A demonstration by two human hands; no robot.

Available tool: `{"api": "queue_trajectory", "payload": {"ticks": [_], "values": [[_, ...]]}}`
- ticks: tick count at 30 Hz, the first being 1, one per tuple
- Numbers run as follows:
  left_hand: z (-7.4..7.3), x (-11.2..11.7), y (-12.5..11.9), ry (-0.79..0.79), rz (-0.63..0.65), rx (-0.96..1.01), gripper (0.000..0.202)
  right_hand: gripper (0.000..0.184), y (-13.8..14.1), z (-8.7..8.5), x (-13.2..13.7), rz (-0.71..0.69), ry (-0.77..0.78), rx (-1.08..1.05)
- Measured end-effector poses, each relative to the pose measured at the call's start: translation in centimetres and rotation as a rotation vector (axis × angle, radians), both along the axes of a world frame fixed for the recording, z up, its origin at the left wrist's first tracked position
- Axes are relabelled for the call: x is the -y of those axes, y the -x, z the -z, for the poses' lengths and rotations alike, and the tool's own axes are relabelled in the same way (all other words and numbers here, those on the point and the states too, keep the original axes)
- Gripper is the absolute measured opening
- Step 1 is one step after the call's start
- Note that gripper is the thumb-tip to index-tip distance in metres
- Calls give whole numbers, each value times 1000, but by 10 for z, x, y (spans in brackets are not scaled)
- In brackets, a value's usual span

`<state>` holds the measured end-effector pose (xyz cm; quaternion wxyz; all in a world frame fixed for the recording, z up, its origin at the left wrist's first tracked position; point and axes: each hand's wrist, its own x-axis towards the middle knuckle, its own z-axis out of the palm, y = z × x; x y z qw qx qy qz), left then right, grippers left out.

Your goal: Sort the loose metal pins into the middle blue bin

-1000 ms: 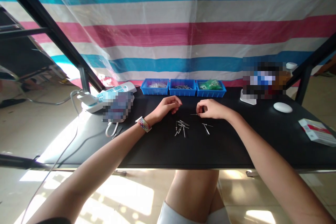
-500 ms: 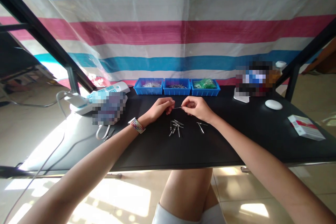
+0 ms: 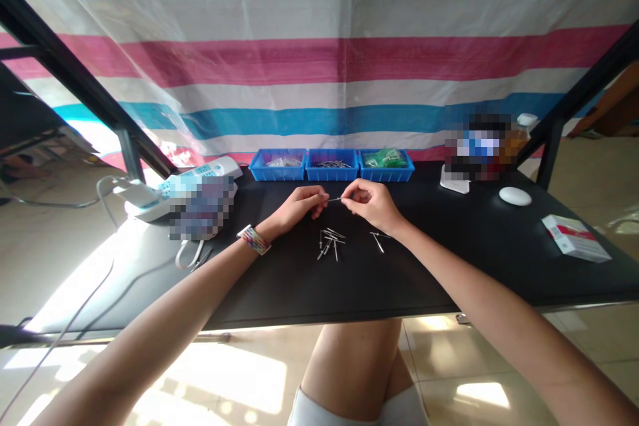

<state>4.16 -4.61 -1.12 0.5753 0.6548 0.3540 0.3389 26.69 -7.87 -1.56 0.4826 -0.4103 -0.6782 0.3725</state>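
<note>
My left hand (image 3: 298,205) and my right hand (image 3: 370,204) meet above the black table (image 3: 309,279), fingertips almost touching. Between them runs a thin metal pin (image 3: 335,199), pinched by the right hand's fingers and met by the curled fingers of the left. Just below the hands a small heap of metal pins (image 3: 329,243) lies on the table, and two more pins (image 3: 378,239) lie to its right. A beaded bracelet (image 3: 253,239) is on my left wrist.
Three blue bins (image 3: 330,166) stand in a row at the table's back edge. A white power strip (image 3: 164,193) with cables lies at the left, scissors (image 3: 192,256) beside it. At the right are a white round object (image 3: 515,196) and a red-and-white box (image 3: 575,237).
My right hand has moved left with a pin, from apart at the start to meeting the left hand's fingertips. The view has shifted slightly.
</note>
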Motion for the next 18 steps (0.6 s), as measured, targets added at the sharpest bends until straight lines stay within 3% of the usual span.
{"api": "queue_trajectory", "payload": {"ticks": [6,18], "values": [[-1,-1,-1,-47,-35,-5,42,20,2,1,-1,3,41,-54],[1,-2,-3,-75,-98,64,38,28,-1,-3,-6,-10,264,-260]]}}
